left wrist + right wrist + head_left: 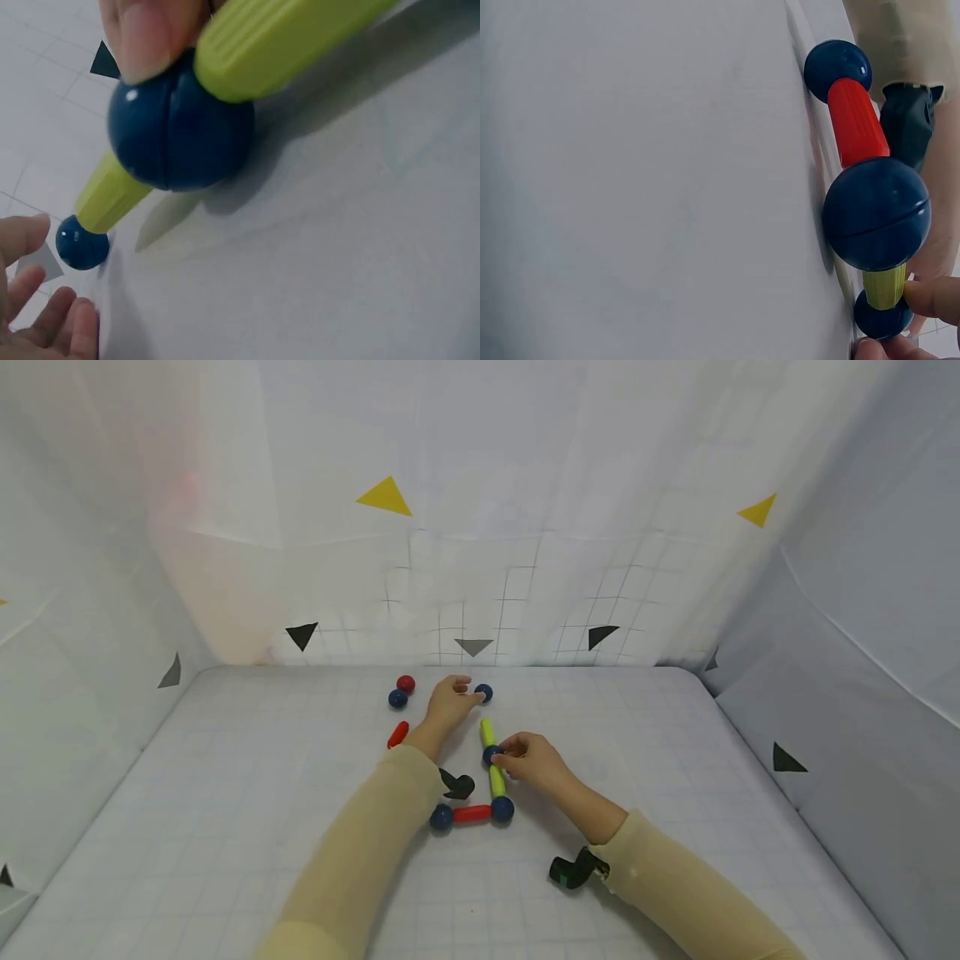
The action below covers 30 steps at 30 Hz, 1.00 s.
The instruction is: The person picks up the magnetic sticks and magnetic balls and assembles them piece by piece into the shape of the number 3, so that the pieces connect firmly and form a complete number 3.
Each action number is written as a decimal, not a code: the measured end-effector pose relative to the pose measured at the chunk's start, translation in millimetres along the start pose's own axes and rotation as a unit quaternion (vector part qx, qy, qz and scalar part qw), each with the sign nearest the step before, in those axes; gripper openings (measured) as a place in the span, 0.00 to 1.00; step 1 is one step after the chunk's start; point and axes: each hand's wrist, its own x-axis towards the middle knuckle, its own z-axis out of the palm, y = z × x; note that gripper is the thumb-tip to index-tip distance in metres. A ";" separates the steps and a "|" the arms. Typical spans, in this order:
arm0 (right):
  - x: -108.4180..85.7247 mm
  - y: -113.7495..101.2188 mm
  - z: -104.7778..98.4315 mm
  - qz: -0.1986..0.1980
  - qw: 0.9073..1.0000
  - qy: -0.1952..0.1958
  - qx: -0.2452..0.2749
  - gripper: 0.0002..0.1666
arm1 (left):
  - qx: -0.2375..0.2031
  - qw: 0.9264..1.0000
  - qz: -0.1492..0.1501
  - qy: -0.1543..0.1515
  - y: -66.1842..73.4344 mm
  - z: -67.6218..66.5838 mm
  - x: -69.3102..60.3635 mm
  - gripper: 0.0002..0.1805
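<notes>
Right hand [536,762] pinches middle blue ball [490,754] between two yellow-green rods [498,782]. Far blue ball [487,691] at 12 o'clock from it; left hand [447,703] just beside, fingers apart. Corner blue ball [502,811] at 6 o'clock, red rod [472,814] on its 9 o'clock side.

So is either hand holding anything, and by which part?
The right hand pinches the middle blue ball, between two green sticks, by its side. The left hand, beside another blue ball, holds nothing.
</notes>
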 end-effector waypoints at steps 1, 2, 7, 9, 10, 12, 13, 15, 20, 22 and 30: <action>-0.4 0.3 -0.4 -0.001 1.000 0.001 0.000 0.19 | 0.004 1.000 0.007 -0.003 -0.5 1.4 1.0 0.29; -0.8 0.4 -0.9 -0.003 1.000 0.002 0.000 0.19 | 0.008 1.000 0.016 -0.007 -0.7 2.7 1.6 0.29; -2.4 1.2 -3.0 -0.014 1.000 0.005 -0.001 0.19 | 0.031 0.998 0.054 -0.014 0.7 9.7 3.0 0.30; -2.6 1.6 -3.1 -0.015 1.000 0.005 -0.003 0.18 | 0.042 0.997 0.057 -0.013 1.3 12.2 4.0 0.28; -2.7 1.9 -3.0 -0.015 1.000 0.004 -0.003 0.19 | 0.047 0.997 0.053 -0.011 1.7 13.3 4.4 0.28; -2.2 2.3 -2.7 -0.015 1.000 0.001 -0.004 0.19 | 0.058 0.997 0.046 -0.006 2.6 14.8 5.2 0.26; -2.0 2.7 -2.5 -0.016 1.000 0.000 -0.005 0.19 | 0.063 0.997 0.044 -0.005 3.1 15.3 5.5 0.25; -1.9 3.2 -2.8 -0.016 1.000 -0.001 -0.006 0.19 | 0.066 0.997 0.039 -0.003 4.5 16.9 5.7 0.24; -0.5 4.4 -2.0 -0.014 1.000 0.003 -0.008 0.18 | 0.076 0.996 0.042 0.003 3.6 18.5 6.0 0.23; -0.4 4.5 -2.1 -0.016 1.000 0.003 -0.009 0.18 | 0.080 0.996 0.046 0.007 3.1 18.3 5.6 0.22; -0.9 4.0 -0.6 -0.022 1.000 0.003 -0.004 0.18 | 0.089 0.995 0.053 -0.008 -0.3 9.1 1.5 0.21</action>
